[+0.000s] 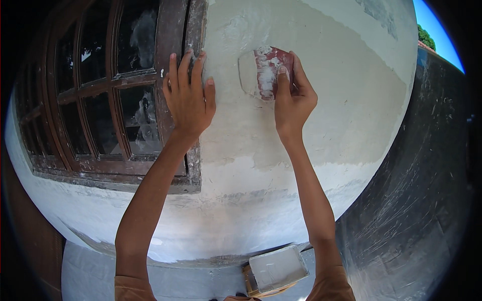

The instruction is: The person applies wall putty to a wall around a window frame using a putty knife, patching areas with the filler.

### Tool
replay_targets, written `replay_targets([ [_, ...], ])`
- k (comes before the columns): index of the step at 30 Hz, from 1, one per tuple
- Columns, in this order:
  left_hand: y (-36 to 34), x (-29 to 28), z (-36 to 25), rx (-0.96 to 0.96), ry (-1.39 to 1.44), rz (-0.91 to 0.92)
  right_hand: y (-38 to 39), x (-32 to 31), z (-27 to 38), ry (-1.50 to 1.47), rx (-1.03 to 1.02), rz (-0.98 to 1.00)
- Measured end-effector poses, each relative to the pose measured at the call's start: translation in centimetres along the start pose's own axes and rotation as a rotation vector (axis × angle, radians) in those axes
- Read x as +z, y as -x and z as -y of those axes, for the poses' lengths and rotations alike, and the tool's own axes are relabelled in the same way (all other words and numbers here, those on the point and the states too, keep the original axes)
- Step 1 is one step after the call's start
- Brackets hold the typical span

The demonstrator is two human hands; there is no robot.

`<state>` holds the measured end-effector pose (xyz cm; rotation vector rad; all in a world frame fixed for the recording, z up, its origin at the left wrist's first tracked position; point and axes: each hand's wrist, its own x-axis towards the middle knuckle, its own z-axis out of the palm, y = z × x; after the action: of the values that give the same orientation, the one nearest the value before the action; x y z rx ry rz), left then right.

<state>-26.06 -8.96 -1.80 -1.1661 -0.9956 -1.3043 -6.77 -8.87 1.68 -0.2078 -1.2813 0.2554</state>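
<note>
My right hand (295, 98) grips a red putty scraper (268, 70) smeared with white filler, thumb on its near face and fingers partly hidden behind it. The scraper lies against the plastered wall (236, 130), beside a thin outlined ridge of wet filler to its left. My left hand (190, 100) rests flat with fingers spread on the brown wooden window frame (164, 65), next to the wall's edge. Nothing is in the left hand.
Glass panes (103, 120) fill the window at left, some smeared white. Below, a white tray (278, 268) of pale filler sits on a cardboard box (249, 281). A dark scratched surface (401, 200) runs along the right, with blue sky (442, 27) above.
</note>
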Motion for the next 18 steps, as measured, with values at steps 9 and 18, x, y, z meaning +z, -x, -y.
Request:
replay_targets([
  [9, -0.1, 0.4, -1.1, 0.028, -0.019, 0.025, -2.1, -4.9, -0.9, -0.085, 0.027, -0.308],
  [18, -0.1, -0.2, -0.9, 0.015, -0.080, 0.060, -2.4, -6.4, -1.9, -0.061, 0.080, -0.393],
])
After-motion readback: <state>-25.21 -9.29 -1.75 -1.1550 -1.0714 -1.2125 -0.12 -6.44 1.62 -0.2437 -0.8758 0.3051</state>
